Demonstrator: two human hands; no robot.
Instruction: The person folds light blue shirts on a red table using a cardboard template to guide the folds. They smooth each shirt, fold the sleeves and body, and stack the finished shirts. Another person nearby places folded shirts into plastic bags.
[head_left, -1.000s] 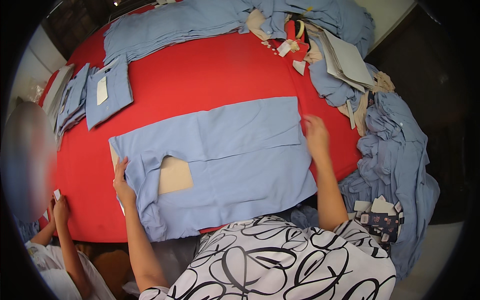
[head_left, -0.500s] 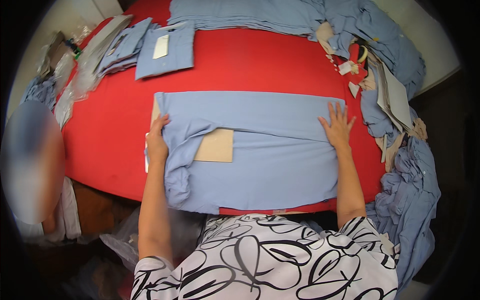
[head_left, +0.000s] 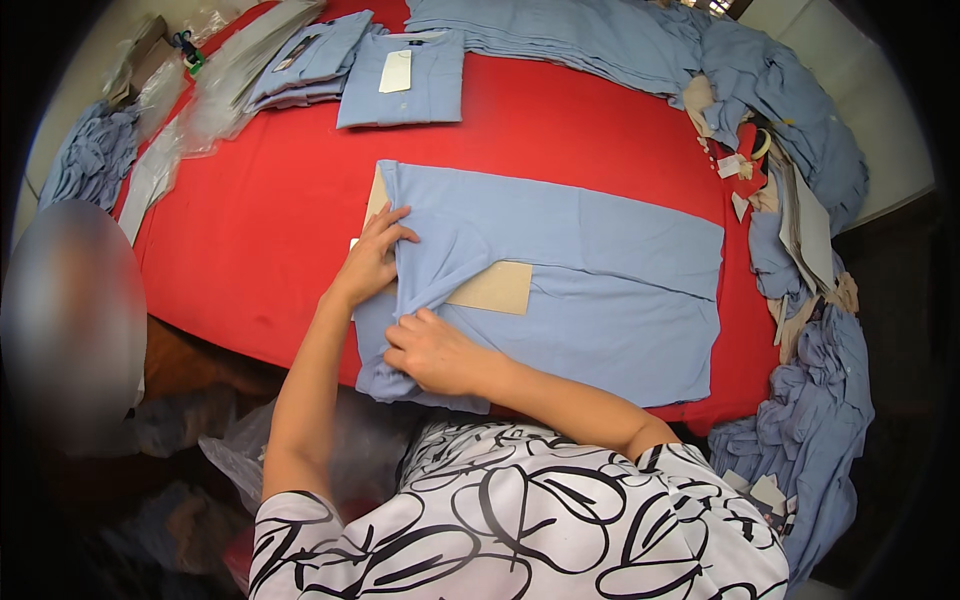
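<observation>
A light blue shirt [head_left: 610,330] lies partly folded on the table in front of me, with a beige cardboard sheet [head_left: 500,287] showing through the gap between its folds. At the shirt's left end, my left hand [head_left: 375,258] grips the edge, fingers curled over the fabric by the cardboard's corner. My right hand [head_left: 438,352] reaches across the front of the shirt and is closed on a bunched part of it, possibly a sleeve. Its fingertips are partly hidden in the cloth.
On the red-covered table [head_left: 260,230], folded shirts [head_left: 430,85] with a white tag lie at the far left beside clear plastic bags [head_left: 215,110]. A long pile of blue shirts [head_left: 560,45] fills the back. Cardboard sheets [head_left: 803,225] and crumpled blue garments [head_left: 815,380] line the right side.
My right hand has left the shirt's right end and come left to grip the bunched cloth. My left hand has moved onto the fabric near the corner. The view has shifted.
</observation>
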